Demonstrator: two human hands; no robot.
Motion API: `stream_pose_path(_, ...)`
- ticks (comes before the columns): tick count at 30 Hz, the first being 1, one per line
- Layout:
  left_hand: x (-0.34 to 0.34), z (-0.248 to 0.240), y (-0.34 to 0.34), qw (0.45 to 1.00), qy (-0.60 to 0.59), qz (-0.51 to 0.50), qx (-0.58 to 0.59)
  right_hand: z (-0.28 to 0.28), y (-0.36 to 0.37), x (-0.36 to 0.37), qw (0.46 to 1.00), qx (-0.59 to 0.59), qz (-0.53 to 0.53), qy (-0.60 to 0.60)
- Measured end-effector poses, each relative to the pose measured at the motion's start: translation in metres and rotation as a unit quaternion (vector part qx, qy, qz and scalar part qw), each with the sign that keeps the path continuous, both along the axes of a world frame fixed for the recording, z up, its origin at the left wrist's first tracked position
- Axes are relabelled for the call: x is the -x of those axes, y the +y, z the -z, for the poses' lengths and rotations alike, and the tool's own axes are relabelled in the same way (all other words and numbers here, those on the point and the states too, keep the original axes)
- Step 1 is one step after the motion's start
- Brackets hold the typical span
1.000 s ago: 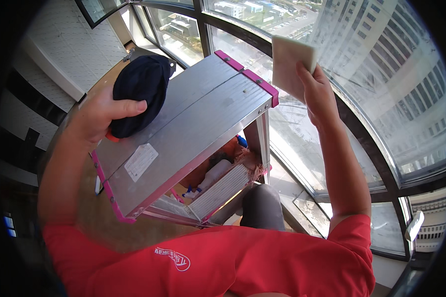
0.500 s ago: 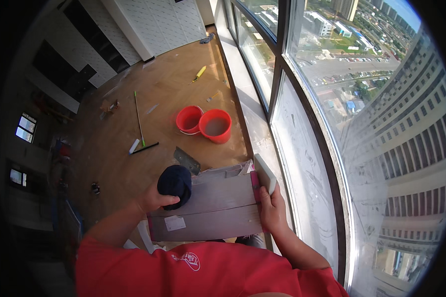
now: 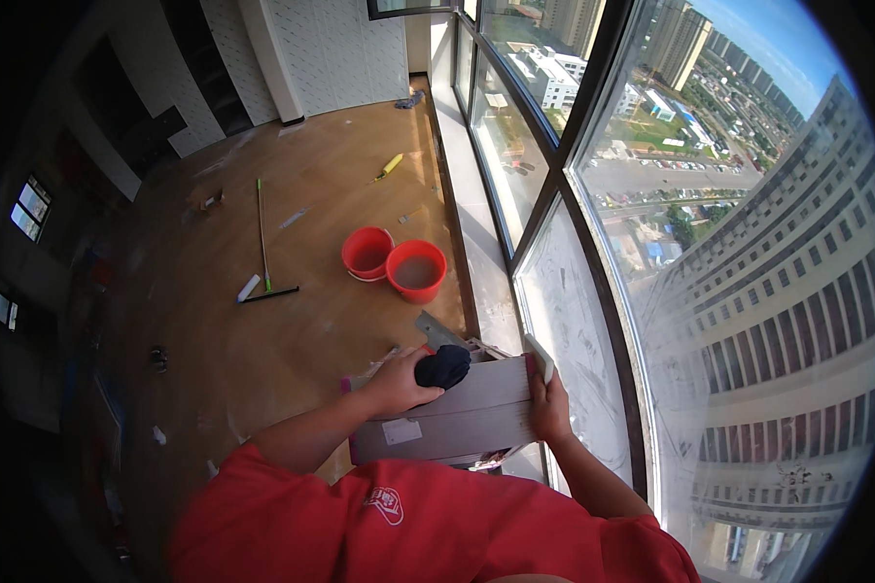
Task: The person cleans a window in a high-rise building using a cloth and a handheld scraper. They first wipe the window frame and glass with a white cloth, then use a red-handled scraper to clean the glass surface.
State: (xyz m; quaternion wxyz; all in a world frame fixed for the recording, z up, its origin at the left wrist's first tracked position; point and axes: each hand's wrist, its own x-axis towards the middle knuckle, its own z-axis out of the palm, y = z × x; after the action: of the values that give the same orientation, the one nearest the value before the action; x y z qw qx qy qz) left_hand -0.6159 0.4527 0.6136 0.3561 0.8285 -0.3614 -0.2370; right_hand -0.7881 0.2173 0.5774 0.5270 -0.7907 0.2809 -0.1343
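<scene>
My left hand [image 3: 399,381] is closed around a bundled dark navy cloth [image 3: 443,367] above a long grey box [image 3: 457,418] with pink edging. Just beyond the cloth, a flat grey metal blade [image 3: 436,328] juts out; whether my left fingers grip it too is hidden. My right hand [image 3: 551,406] pinches a thin pale rectangular pad [image 3: 540,357], held on edge between the box's right end and the window. A small white label [image 3: 402,430] sits on the box's near side.
Two red buckets [image 3: 417,271] stand on the wooden floor ahead, the right one holding murky liquid. Left of them lie a green-handled pole [image 3: 261,233] and a squeegee [image 3: 270,294]. Farther off lies a yellow tool [image 3: 391,165]. Tall windows [image 3: 593,321] and a sill [image 3: 486,253] run along my right.
My left hand has moved right across the box with the navy cloth, and the metal blade has shifted right too. The view has turned; my right hand still holds the pale pad.
</scene>
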Motion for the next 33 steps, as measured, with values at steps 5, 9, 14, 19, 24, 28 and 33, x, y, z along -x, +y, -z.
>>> stream_pose_path(5,-0.003,0.005,0.001,0.999,0.025,0.014,0.017,0.004,-0.002,0.0,0.999,-0.047,0.015,0.014)
stream_pose_path(9,-0.005,0.018,-0.004,1.0,0.005,0.014,0.023,0.009,-0.003,-0.002,0.999,0.007,0.029,0.025)
stream_pose_path(14,-0.006,0.018,-0.003,1.0,-0.004,0.024,0.01,-0.016,0.003,0.0,0.999,-0.017,0.029,0.03)
stream_pose_path(19,-0.004,0.008,0.008,0.999,-0.026,0.021,0.013,-0.007,-0.001,-0.002,0.996,-0.086,-0.004,0.032)
stream_pose_path(24,-0.007,0.011,0.007,0.999,0.033,0.022,0.018,-0.003,-0.003,0.003,0.994,-0.108,-0.015,-0.024)
stream_pose_path(28,-0.008,0.022,0.027,0.997,0.075,0.017,0.025,0.0,0.002,0.005,0.998,-0.028,-0.031,-0.045)
stream_pose_path(33,-0.009,-0.007,0.002,0.997,0.022,0.037,-0.066,0.008,-0.001,0.004,0.996,-0.042,-0.029,-0.072)
